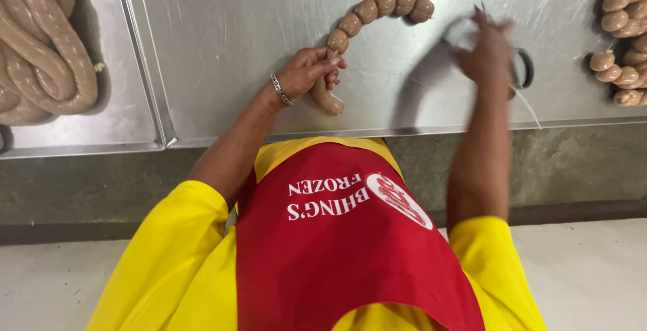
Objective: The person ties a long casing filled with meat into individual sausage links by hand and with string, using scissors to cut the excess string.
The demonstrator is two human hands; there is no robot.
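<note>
Red apron (pixel 337 257) nearest, left hand (pixel 306 69) pinched on sausage string (pixel 367 11), blurred right hand (pixel 488 51) of unclear grip around scissors (pixel 524 68).

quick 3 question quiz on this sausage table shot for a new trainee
1. True or false: the left hand pinches the sausage chain between two links.
2. Where does the long unlinked sausage coil lie?
A. on the steel tray at far left
B. in the right hand
C. on the floor
3. What is worn on the left wrist?

Key: 1 true. 2 A. 3 a metal bracelet.
</note>
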